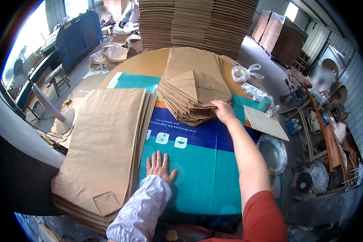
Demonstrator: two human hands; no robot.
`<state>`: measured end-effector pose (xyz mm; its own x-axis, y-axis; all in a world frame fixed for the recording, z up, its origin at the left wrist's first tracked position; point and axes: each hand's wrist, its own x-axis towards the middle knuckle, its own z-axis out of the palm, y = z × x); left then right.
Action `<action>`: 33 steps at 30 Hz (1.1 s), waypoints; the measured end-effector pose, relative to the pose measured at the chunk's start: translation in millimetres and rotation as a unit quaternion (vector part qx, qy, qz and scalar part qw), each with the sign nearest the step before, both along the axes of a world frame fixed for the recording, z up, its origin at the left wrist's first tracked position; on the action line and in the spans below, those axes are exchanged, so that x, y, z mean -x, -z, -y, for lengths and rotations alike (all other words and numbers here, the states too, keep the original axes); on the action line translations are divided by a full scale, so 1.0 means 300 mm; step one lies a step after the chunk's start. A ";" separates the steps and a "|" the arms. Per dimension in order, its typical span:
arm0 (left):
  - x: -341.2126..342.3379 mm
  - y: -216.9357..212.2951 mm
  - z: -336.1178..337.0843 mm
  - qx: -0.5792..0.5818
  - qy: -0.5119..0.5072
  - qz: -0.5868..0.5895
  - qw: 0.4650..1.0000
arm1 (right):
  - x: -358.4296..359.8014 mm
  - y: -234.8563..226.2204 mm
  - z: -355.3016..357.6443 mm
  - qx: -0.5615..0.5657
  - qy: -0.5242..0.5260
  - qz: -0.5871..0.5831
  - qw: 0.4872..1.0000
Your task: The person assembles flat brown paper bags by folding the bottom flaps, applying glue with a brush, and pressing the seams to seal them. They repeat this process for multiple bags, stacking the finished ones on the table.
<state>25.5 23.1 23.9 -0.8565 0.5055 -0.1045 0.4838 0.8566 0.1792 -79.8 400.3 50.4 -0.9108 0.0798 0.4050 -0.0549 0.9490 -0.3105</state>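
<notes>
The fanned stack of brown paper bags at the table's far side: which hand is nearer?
Right. The right hand touches the fanned stack of brown paper bags; the left hand lies flat on the teal sheet, well short.

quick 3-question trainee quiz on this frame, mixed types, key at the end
1. True or false: the left hand lies flat on the teal sheet.
2. What does the right hand touch? A) metal bowl B) fanned stack of paper bags C) plastic bag
3. Fill in: the neat stack of bags lies to the person's ____.

Key: 1 true; 2 B; 3 left.
</notes>
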 end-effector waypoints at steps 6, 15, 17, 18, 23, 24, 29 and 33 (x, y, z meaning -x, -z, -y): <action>-0.006 -0.016 -0.018 -0.016 0.006 0.000 1.000 | -0.031 -0.063 0.053 -0.087 0.024 -0.039 0.995; 0.042 0.205 0.051 -0.383 -0.136 -0.105 0.908 | -0.699 -0.209 0.487 -0.024 -0.155 -0.051 0.986; 0.055 0.256 0.093 -0.588 -0.252 -0.023 0.768 | -0.896 -0.172 0.540 -0.014 -0.152 -0.048 0.987; 0.079 0.285 0.154 -0.656 -0.303 0.037 0.690 | -0.979 -0.170 0.582 -0.004 -0.150 -0.042 0.988; -0.145 0.149 0.196 -0.710 -0.275 0.150 0.631 | -1.291 -0.087 0.578 0.123 -0.222 0.194 0.948; -0.149 0.103 0.226 -0.700 -0.242 0.172 0.650 | -1.299 -0.107 0.550 0.208 -0.197 0.157 0.945; -0.053 0.170 0.249 -0.627 -0.253 0.246 0.695 | -1.216 0.162 0.365 0.427 0.210 0.005 0.880; -0.048 0.278 0.277 -0.600 -0.154 0.136 0.773 | -1.190 0.257 0.513 0.206 0.233 -0.048 0.949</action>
<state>39.8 -59.9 -59.5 -0.9844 0.1548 0.0833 0.0938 0.0617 0.9937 277.1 246.5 -26.9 -0.6987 0.6343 0.3308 0.2947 0.6766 -0.6748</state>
